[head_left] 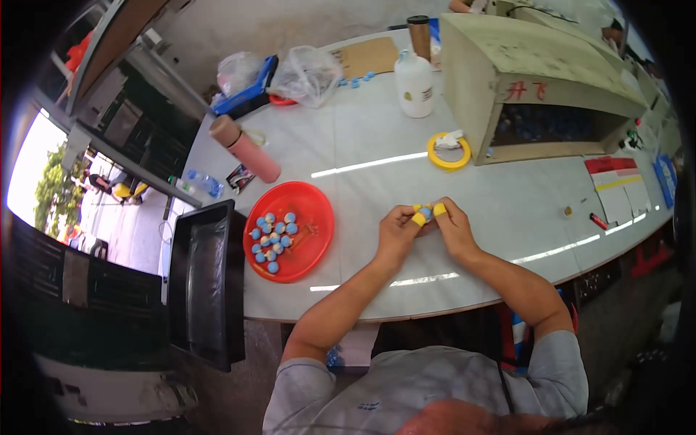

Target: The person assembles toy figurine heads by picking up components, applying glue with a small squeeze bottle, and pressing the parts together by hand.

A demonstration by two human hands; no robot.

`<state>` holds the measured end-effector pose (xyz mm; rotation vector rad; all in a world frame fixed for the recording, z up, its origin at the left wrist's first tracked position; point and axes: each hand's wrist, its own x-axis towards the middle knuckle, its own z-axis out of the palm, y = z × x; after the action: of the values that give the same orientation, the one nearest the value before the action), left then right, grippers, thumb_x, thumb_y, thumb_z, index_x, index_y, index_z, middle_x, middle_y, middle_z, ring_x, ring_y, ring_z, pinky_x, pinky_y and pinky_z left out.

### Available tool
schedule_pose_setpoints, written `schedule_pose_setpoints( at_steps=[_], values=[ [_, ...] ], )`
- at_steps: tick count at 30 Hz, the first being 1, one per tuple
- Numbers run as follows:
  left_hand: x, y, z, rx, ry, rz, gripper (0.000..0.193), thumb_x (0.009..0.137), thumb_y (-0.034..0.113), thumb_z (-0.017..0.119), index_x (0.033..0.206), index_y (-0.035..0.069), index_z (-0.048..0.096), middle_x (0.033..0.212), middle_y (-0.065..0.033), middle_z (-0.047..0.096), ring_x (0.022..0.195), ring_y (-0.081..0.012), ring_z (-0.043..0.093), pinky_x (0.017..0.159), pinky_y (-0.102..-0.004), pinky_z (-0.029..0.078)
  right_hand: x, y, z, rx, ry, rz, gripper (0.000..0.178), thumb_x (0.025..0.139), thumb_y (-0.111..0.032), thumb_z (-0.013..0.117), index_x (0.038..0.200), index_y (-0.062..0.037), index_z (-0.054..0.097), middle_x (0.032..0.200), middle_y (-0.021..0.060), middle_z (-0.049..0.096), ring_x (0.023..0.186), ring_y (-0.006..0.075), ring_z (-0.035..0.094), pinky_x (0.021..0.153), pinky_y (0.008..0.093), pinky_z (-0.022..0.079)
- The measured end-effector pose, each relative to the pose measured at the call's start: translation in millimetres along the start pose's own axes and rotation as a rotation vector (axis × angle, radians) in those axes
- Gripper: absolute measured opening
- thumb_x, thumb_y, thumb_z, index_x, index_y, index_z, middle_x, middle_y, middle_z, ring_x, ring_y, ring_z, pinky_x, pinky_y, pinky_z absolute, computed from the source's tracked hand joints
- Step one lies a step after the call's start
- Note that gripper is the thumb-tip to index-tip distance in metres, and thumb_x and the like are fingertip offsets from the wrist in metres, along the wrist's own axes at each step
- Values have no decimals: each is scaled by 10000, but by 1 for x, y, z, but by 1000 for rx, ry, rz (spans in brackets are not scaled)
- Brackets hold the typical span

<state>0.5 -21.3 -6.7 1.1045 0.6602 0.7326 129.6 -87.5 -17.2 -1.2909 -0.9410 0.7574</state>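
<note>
Above the white tabletop, my left hand [396,233] and my right hand [457,230] meet, their fingertips wrapped in yellow tape. Pinched between them is a small blue ball-like piece [426,212], partly covered by the fingers. Both hands are closed on it. To the left of my hands lies a round red plastic tray [308,250], holding several small blue and whitish balls [272,239] of a similar look. What the balls are made of is too small to tell.
A black bin [206,283] stands left of the tray. Behind are a pink thermos [250,152], a white jug [415,87], a yellow tape roll [437,161] and plastic bags [308,72]. An open-fronted wooden box [544,87] sits back right, a red marker [598,221] nearer.
</note>
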Motion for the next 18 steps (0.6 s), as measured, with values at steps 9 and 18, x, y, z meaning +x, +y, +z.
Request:
schedule_pose_setpoints(
  at_steps=[9,18],
  values=[
    [4,-4,6,-19,-68,63,169,926,82,601,1048,-30,563,1143,-141,624,980,-156,626,833,-266,525,-7,-24,-26,185,-154,240,165,949,-108,525,1069,-3,479,848,34,577,645,65,532,527,216,438],
    [5,15,-3,191,-172,-125,249,881,-17,555,1116,-98,555,1022,-161,646,894,-220,680,771,-290,570,-2,-30,-36,3,-306,205,115,930,-56,515,1030,-6,542,795,34,582,588,56,514,508,205,430]
  ],
)
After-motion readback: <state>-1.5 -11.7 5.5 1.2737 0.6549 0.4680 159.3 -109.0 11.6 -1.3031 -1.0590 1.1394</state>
